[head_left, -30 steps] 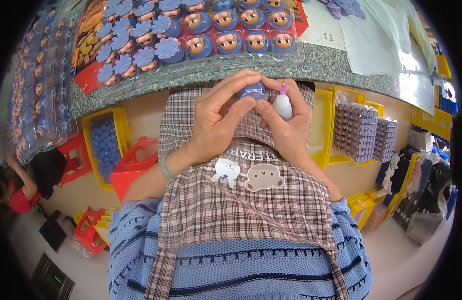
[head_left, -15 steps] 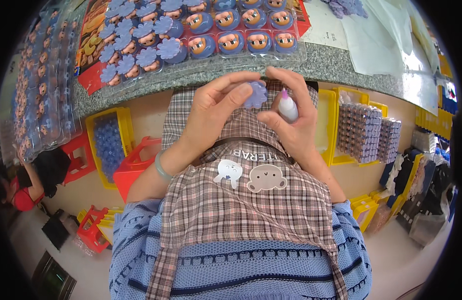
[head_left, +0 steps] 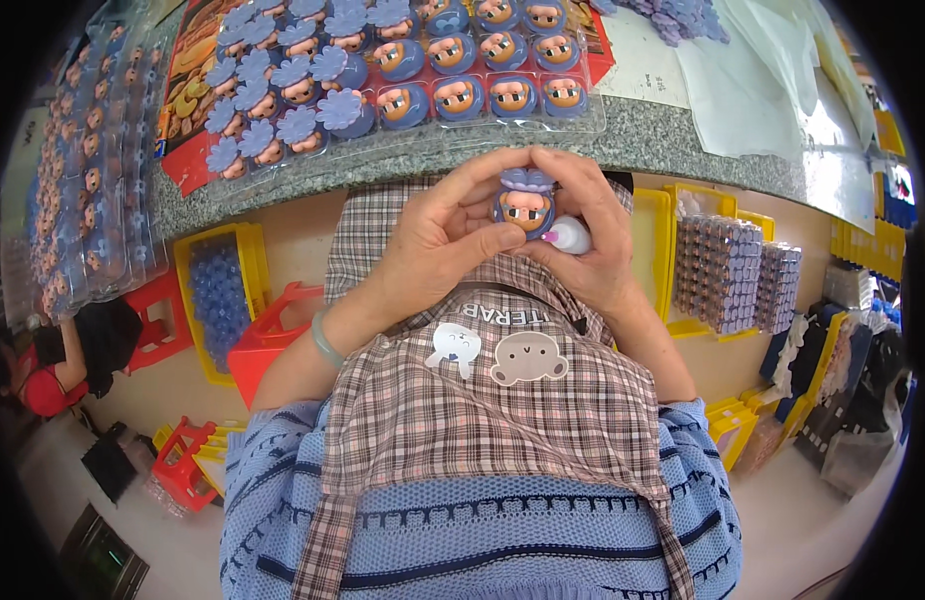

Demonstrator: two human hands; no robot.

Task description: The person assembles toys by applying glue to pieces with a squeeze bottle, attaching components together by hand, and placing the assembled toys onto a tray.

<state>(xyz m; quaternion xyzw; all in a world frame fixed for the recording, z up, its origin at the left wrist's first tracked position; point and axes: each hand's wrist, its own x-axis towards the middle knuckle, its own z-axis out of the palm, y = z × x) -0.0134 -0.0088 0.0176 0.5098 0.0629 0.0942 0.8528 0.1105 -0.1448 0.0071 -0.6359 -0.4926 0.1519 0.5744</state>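
Note:
In front of my apron, my left hand (head_left: 435, 232) is closed round a small blue doll head (head_left: 526, 214) with a painted face, thumb at its lower edge. A purple flower-shaped piece (head_left: 528, 180) sits on top of the head. My right hand (head_left: 601, 225) keeps a small white squeeze bottle (head_left: 573, 236) with a pink tip in its grip, the tip pointing left beside the head. Its fingers also reach over to the flower piece. On the counter stands a clear plastic tray (head_left: 583, 118) of similar heads; those on the left carry flower pieces, those on the right do not.
Loose purple flower pieces (head_left: 673, 20) lie at the counter's back right, near a translucent plastic sheet (head_left: 738, 90). Below the granite counter edge (head_left: 383, 165) stand a yellow bin (head_left: 253, 265) of blue parts and a red stool (head_left: 273, 330). A person (head_left: 58, 385) is at far left.
The flower piece, held alone by my left hand before, now sits on a doll head between my hands. My hands have come together, and the bottle has tipped from upright to pointing left.

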